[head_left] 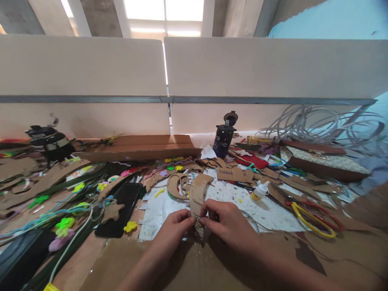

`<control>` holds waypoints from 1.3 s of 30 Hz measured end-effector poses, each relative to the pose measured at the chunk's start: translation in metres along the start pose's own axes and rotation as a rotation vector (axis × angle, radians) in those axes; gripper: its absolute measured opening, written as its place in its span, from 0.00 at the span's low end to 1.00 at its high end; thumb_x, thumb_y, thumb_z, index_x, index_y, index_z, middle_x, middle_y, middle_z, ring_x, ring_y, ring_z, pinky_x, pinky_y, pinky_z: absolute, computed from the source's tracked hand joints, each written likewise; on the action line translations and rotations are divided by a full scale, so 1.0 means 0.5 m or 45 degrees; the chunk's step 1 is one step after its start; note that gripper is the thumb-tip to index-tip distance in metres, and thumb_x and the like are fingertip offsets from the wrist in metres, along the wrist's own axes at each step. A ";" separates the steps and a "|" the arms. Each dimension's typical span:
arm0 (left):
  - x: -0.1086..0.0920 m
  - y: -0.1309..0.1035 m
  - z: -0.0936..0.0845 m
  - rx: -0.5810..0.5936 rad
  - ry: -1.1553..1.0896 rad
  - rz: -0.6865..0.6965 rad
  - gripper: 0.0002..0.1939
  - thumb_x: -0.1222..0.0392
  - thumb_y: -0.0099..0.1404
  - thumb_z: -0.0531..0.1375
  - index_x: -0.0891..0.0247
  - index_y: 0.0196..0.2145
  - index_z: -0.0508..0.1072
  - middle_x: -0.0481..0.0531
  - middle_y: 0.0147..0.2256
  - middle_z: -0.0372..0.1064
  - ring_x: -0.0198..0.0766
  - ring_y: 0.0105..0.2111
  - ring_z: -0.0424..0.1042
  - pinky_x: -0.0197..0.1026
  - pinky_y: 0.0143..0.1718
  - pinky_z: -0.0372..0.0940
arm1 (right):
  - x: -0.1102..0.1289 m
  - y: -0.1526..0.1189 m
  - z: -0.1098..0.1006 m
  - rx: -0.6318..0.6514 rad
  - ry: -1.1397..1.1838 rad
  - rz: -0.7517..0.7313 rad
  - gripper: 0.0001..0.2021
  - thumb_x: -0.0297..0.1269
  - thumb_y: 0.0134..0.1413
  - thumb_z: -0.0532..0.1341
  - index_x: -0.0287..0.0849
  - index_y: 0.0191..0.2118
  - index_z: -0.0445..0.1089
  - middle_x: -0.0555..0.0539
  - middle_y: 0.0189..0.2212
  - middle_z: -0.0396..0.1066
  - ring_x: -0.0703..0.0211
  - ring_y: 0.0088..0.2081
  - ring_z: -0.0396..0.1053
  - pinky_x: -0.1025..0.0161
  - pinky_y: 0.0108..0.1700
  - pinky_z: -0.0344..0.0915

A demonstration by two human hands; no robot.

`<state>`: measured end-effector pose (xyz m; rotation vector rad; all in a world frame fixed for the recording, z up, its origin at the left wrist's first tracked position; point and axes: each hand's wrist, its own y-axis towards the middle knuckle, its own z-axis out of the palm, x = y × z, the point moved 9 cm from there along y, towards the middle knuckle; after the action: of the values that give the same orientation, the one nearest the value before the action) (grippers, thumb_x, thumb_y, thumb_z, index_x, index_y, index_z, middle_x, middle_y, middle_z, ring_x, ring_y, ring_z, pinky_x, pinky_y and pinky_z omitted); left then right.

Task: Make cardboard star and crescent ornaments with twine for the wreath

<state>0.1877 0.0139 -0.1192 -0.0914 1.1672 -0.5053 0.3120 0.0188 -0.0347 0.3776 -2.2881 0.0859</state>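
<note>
Both my hands pinch a curved, crescent-like cardboard piece (198, 196) near its lower end. My left hand (174, 230) grips the left edge, and my right hand (227, 222) closes on the right side, the fingertips almost meeting. Around the lower tip something thin and pale, like cord, shows between the fingers, too small to make out. Just beyond lies another cardboard crescent (174, 188) on a white sheet (154, 210). Under my forearms is a brown cardboard sheet (121, 258). To the right of my hands stands a small white glue bottle (259, 192).
Yellow-and-red-handled scissors (315, 220) lie at right. A black phone (121, 210) with a cardboard star (112, 212) sits at left, near fuzzy flowers (130, 227). Behind stand a dark bottle with its lid up (223, 139), a long cardboard tray (142, 153) and a handbag (327, 161).
</note>
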 end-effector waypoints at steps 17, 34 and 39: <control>-0.005 -0.012 0.010 -0.009 -0.041 0.002 0.07 0.58 0.56 0.68 0.64 0.29 0.77 0.51 0.26 0.71 0.37 0.28 0.69 0.38 0.33 0.62 | -0.006 0.004 0.002 0.028 0.222 -0.006 0.03 0.27 0.54 0.64 0.42 0.32 0.73 0.52 0.28 0.73 0.61 0.32 0.69 0.66 0.35 0.60; 0.001 -0.003 0.007 0.004 0.039 -0.016 0.08 0.57 0.55 0.68 0.64 0.27 0.76 0.50 0.24 0.70 0.37 0.26 0.69 0.39 0.32 0.64 | 0.017 0.002 -0.020 0.101 0.126 -0.120 0.08 0.23 0.49 0.62 0.42 0.33 0.76 0.52 0.30 0.75 0.62 0.34 0.70 0.67 0.37 0.60; -0.001 -0.009 0.007 -0.004 -0.015 0.004 0.08 0.58 0.56 0.68 0.64 0.28 0.75 0.49 0.25 0.69 0.36 0.27 0.68 0.37 0.32 0.62 | 0.018 0.004 -0.017 0.073 0.057 -0.118 0.08 0.22 0.51 0.63 0.43 0.33 0.75 0.52 0.31 0.74 0.60 0.35 0.70 0.66 0.38 0.60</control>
<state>0.1893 0.0096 -0.1158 -0.0951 1.1563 -0.4999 0.3116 0.0197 -0.0222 0.5057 -2.2244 0.1122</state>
